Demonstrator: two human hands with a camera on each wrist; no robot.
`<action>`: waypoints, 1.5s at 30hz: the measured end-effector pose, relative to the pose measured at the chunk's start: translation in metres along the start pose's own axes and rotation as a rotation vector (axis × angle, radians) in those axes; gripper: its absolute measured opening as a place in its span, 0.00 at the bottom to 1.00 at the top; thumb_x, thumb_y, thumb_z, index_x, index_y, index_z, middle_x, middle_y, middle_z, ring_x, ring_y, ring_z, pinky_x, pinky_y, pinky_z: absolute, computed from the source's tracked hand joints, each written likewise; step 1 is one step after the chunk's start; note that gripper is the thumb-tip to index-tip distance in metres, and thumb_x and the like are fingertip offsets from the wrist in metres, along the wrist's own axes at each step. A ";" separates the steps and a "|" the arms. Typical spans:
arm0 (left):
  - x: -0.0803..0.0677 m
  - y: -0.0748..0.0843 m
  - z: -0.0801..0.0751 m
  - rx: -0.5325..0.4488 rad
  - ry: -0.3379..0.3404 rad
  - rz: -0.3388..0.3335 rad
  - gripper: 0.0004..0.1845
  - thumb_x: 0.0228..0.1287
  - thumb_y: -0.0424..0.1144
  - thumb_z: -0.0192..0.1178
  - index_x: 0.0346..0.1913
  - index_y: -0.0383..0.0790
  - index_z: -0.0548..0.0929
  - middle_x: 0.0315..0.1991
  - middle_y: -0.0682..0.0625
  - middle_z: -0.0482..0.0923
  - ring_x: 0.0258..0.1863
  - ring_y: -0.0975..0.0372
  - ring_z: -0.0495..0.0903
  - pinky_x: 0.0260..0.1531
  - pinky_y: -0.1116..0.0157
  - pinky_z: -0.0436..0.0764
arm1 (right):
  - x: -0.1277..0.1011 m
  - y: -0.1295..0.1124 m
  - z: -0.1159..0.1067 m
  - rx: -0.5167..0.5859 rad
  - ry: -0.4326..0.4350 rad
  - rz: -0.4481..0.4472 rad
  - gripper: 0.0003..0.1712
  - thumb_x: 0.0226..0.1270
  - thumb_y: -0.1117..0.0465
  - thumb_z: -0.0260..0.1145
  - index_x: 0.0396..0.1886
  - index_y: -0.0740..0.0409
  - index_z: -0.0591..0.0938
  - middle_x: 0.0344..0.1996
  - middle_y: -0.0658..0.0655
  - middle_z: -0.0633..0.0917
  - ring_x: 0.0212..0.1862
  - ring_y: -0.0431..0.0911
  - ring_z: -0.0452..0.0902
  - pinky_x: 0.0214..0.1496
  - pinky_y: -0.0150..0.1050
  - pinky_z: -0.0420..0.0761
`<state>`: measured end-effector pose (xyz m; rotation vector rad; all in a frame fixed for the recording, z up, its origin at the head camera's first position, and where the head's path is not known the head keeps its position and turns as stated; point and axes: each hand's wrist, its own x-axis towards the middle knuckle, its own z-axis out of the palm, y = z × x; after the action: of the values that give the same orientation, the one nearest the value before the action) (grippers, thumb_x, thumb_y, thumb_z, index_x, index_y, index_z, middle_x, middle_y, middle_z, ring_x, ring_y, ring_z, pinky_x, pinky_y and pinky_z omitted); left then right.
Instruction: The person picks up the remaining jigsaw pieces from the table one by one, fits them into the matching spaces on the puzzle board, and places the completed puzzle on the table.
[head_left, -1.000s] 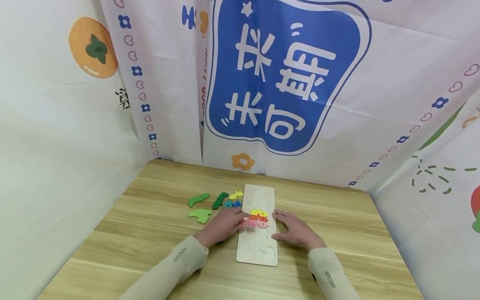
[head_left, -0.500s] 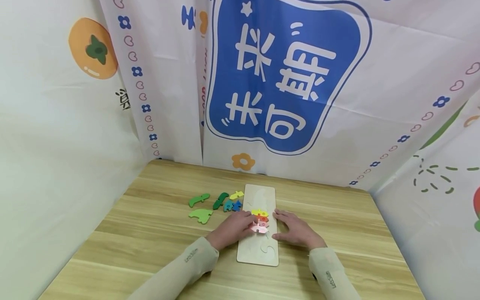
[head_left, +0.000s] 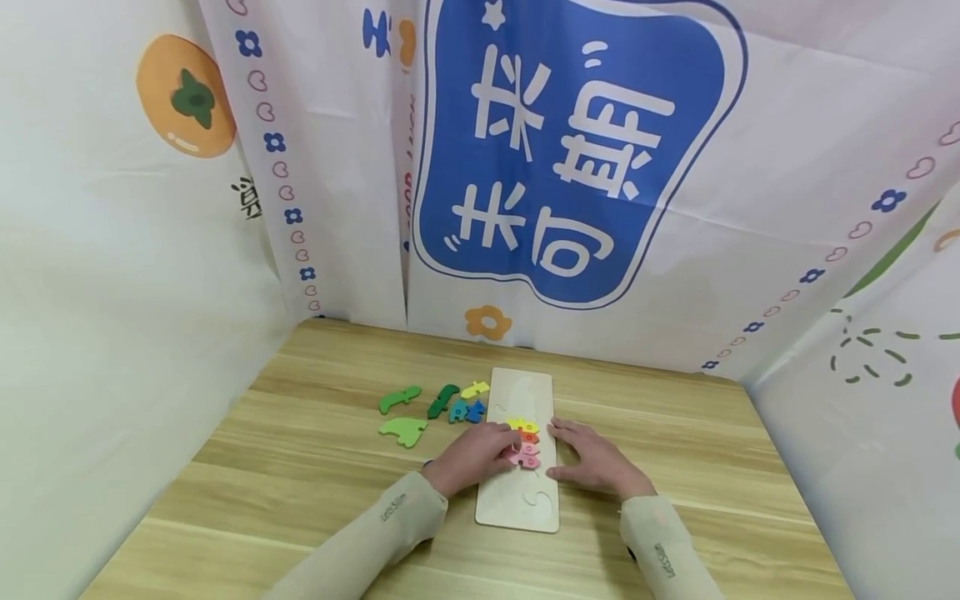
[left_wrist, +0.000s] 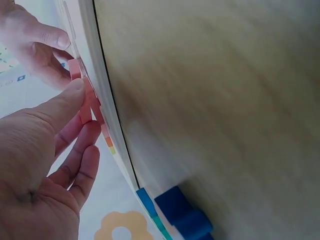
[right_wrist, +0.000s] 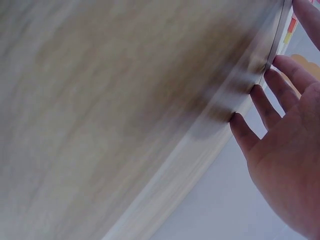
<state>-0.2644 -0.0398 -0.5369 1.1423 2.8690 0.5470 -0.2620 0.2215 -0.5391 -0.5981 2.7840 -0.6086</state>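
A pale wooden puzzle board (head_left: 517, 510) lies lengthwise in front of me. Yellow (head_left: 523, 426) and red (head_left: 530, 437) pieces sit in its middle, with a pink one just below them. My left hand (head_left: 471, 457) reaches over the board's left side and pinches a pink puzzle piece (left_wrist: 86, 111) between thumb and forefinger, against the board; its other fingers are loosely bent. The hand hides part of the pink pieces in the head view. My right hand (head_left: 596, 460) rests at the board's right edge, fingers spread and fingertips touching the edge.
Left of the board lie loose pieces: light green (head_left: 403, 431), mid green (head_left: 400, 399), dark green (head_left: 442, 401), pale yellow (head_left: 475, 390), teal (head_left: 458, 411) and blue (head_left: 476, 412). Another blue piece shows partly beside the left wrist. A printed curtain (head_left: 345, 208) stands behind the table.
My left hand has moved right and slightly toward me across the board with the pink puzzle piece, which now lies below the other coloured pieces. The right hand has stayed at the edge.
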 end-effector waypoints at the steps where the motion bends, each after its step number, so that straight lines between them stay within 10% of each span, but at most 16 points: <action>1: 0.001 0.000 0.000 0.003 -0.001 0.000 0.06 0.69 0.42 0.70 0.43 0.48 0.84 0.28 0.60 0.75 0.28 0.68 0.70 0.33 0.72 0.73 | 0.000 0.000 0.000 0.002 0.004 -0.001 0.47 0.65 0.39 0.73 0.78 0.53 0.69 0.80 0.56 0.65 0.80 0.61 0.58 0.78 0.65 0.61; 36: -0.010 -0.001 -0.008 0.042 0.037 -0.039 0.11 0.66 0.45 0.73 0.48 0.49 0.88 0.38 0.58 0.85 0.32 0.69 0.76 0.40 0.69 0.79 | 0.000 -0.004 0.000 -0.003 -0.003 -0.003 0.47 0.66 0.38 0.72 0.78 0.53 0.69 0.80 0.56 0.65 0.80 0.61 0.57 0.78 0.65 0.61; 45: -0.038 -0.035 -0.027 0.007 0.063 -0.118 0.20 0.64 0.46 0.74 0.57 0.47 0.86 0.50 0.53 0.87 0.47 0.60 0.84 0.49 0.57 0.84 | 0.000 -0.002 0.001 -0.015 -0.003 0.009 0.47 0.66 0.40 0.73 0.79 0.52 0.69 0.80 0.55 0.65 0.80 0.59 0.57 0.79 0.62 0.61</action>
<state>-0.2633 -0.0973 -0.5276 0.9658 2.9697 0.5789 -0.2610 0.2200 -0.5389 -0.5879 2.7895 -0.5855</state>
